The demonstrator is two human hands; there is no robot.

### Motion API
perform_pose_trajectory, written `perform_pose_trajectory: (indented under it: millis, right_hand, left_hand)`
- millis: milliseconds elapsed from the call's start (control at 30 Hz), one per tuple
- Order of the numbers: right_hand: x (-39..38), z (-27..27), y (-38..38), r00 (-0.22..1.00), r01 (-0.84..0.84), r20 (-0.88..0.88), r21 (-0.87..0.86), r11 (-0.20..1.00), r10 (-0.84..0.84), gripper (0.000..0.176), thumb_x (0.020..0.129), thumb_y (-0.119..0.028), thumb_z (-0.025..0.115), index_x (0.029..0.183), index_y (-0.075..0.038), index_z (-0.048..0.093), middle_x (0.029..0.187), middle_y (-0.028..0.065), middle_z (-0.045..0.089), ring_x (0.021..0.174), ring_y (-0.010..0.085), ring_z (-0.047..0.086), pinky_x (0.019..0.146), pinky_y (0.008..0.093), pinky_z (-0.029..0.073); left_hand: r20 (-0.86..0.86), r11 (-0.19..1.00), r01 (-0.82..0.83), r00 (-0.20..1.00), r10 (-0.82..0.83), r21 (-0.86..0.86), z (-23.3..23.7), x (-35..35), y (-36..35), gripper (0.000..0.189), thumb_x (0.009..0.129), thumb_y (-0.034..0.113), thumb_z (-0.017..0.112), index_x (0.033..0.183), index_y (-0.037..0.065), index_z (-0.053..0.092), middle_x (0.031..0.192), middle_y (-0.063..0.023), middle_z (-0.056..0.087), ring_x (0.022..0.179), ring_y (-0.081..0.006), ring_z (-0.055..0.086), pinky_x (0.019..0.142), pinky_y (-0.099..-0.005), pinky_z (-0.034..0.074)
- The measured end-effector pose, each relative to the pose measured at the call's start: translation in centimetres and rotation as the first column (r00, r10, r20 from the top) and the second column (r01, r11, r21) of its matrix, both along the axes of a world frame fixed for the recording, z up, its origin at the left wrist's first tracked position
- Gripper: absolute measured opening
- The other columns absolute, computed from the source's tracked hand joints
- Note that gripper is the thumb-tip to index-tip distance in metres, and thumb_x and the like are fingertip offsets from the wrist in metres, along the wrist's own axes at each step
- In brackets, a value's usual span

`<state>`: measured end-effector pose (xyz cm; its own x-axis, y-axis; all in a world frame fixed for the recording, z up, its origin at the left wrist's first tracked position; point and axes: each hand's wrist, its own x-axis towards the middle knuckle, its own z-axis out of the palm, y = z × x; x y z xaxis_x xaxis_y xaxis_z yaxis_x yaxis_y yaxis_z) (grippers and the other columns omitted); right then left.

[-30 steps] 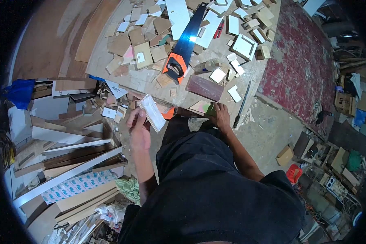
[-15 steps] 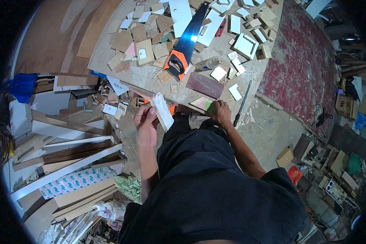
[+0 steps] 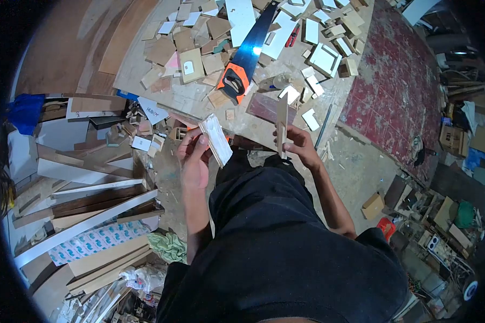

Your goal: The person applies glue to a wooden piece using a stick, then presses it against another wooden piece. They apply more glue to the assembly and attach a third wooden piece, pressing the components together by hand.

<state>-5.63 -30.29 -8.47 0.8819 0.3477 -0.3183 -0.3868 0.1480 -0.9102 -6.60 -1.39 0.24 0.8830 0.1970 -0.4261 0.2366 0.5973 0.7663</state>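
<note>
My left hand (image 3: 194, 151) grips a wooden block with a white-smeared face (image 3: 216, 138) by its left side, tilted in front of my lap. In my right hand (image 3: 302, 145) a thin wooden piece (image 3: 282, 124) is pinched, standing on edge so that mostly its narrow side shows. Both pieces are raised near the bench's front edge and apart from each other. A dark reddish-brown board (image 3: 264, 106) lies on the bench just beyond them. The handsaw with an orange and black handle (image 3: 235, 81) rests farther up the bench.
Many wood offcuts (image 3: 183, 40) cover the workbench (image 3: 145, 91). A red cutter (image 3: 292, 36) and a dark rod (image 3: 324, 126) lie there too. Stacked boards (image 3: 91, 215) fill the floor at left. A worn red panel (image 3: 396, 86) stands to the right.
My right hand has lifted the thin wooden piece off the bench edge and turned it upright. My left hand still holds the white-smeared block, nearly in place.
</note>
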Motion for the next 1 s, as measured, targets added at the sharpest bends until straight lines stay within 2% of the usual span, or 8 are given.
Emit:
perform_pose_trajectory:
  millis: [67,133,267,533,600,800,933,1000]
  right_hand:
    - [0.9,3.1,0.6,1.000,-0.016,-0.002,0.074,0.997,0.016,0.064,0.070,-0.032,0.075,0.121,0.000,0.053,0.108,0.0125,0.060,0.097,0.0214,0.060,0.086,0.0373,0.050]
    - [1.3,5.4,1.4,1.000,-0.029,0.020,0.281,0.959,0.025,0.069,0.070,-0.031,0.078,0.125,0.000,0.049,0.106,0.0130,0.061,0.100,0.0231,0.059,0.085,0.0387,0.051]
    - [1.4,9.0,2.6,0.998,-0.056,0.009,0.372,0.927,0.057,0.078,0.069,-0.043,0.073,0.127,0.003,0.046,0.101,0.0172,0.063,0.090,0.0267,0.064,0.085,0.0410,0.051]
    - [1.1,11.8,2.9,0.999,-0.049,0.021,0.391,0.919,0.045,0.065,0.077,-0.035,0.064,0.125,0.005,0.047,0.100,0.0165,0.063,0.088,0.0248,0.065,0.084,0.0393,0.051]
    - [0.8,12.0,2.1,0.998,0.030,-0.052,0.203,0.979,-0.020,0.053,0.081,-0.028,0.058,0.120,0.006,0.051,0.099,0.0132,0.063,0.086,0.0197,0.063,0.079,0.0351,0.052]
    - [1.1,14.6,2.9,0.982,0.151,-0.148,0.237,0.960,-0.118,0.037,0.081,-0.018,0.054,0.109,0.005,0.057,0.094,0.0074,0.062,0.083,0.0118,0.060,0.072,0.0239,0.047]
    - [1.1,14.3,2.5,0.980,0.186,-0.108,0.228,0.956,-0.165,0.035,0.081,-0.017,0.055,0.108,0.004,0.057,0.093,0.0066,0.062,0.085,0.0113,0.060,0.075,0.0229,0.046]
    - [1.2,14.8,2.4,0.969,0.216,-0.158,0.193,0.957,-0.187,0.047,0.080,-0.020,0.056,0.117,0.009,0.052,0.098,0.0109,0.062,0.085,0.0150,0.061,0.079,0.0294,0.050]
  left_hand:
    - [0.026,1.000,0.006,1.000,-0.006,-0.026,0.4,0.5,-0.4,0.027,0.081,0.013,0.069,0.104,0.003,0.060,0.100,-0.0046,0.062,0.089,-0.0124,0.060,0.079,-0.0283,0.050]
    - [0.092,0.998,0.037,0.995,-0.032,-0.052,0.7,0.9,-0.7,0.026,0.081,0.011,0.069,0.104,0.002,0.060,0.101,-0.0060,0.063,0.091,-0.0136,0.060,0.081,-0.0290,0.050]
    - [0.142,0.996,0.079,0.987,-0.074,-0.031,1.2,1.5,-1.3,0.025,0.081,0.009,0.068,0.104,0.002,0.060,0.100,-0.0061,0.063,0.089,-0.0132,0.061,0.081,-0.0291,0.050]
    - [0.175,0.969,0.224,0.963,-0.203,-0.106,2.0,2.0,-2.5,0.026,0.082,0.011,0.068,0.105,0.002,0.060,0.095,-0.0047,0.065,0.086,-0.0116,0.061,0.079,-0.0274,0.051]
    - [0.171,0.968,0.218,0.966,-0.196,-0.127,2.4,2.0,-2.9,0.025,0.083,0.011,0.068,0.104,0.002,0.060,0.094,-0.0050,0.065,0.085,-0.0112,0.061,0.077,-0.0268,0.051]
    - [0.211,0.936,0.298,0.943,-0.258,-0.186,2.1,2.1,-3.2,0.026,0.083,0.012,0.068,0.105,0.001,0.059,0.095,-0.0055,0.065,0.085,-0.0114,0.061,0.077,-0.0266,0.050]
    - [0.282,0.948,0.288,0.928,-0.242,-0.133,2.7,2.3,-3.7,0.032,0.083,0.012,0.068,0.110,-0.001,0.058,0.097,-0.0062,0.065,0.087,-0.0118,0.061,0.080,-0.0269,0.049]
    - [0.317,0.937,0.325,0.908,-0.273,-0.126,3.1,2.6,-3.9,0.036,0.082,0.011,0.069,0.114,-0.003,0.057,0.100,-0.0076,0.065,0.090,-0.0118,0.060,0.083,-0.0273,0.047]
